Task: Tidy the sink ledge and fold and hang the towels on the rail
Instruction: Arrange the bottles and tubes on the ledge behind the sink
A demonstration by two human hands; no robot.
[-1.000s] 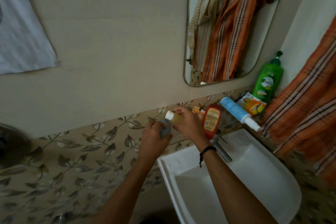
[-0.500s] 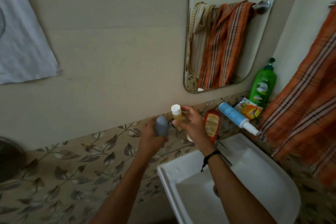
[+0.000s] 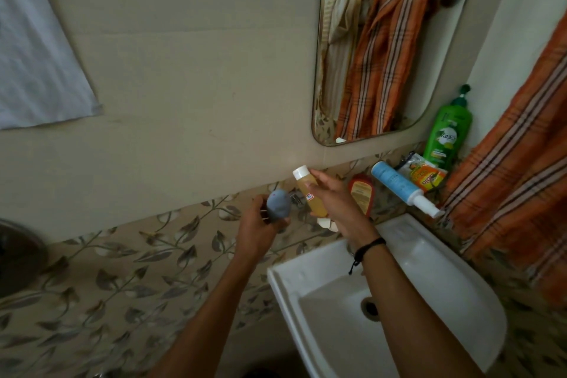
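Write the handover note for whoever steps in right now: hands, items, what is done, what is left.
Left hand: holds a small grey bottle.
Right hand: holds a yellow bottle with a white cap.
On the ledge: red-brown bottle upright, blue tube lying down, orange sachet, green pump bottle upright.
Orange striped towel hangs bunched, unfolded, at right.
Done: nothing finished. Left: set both bottles down neatly, straighten the ledge, fold and hang the towels.

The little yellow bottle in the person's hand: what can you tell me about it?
The yellow bottle is small, slim and clear, seemingly plastic, filled with amber liquid. It has a white cap, shut, and a small red-and-blue label. The right hand holds it lifted near the wall, tilted with the cap up and left. Nothing else touches it.
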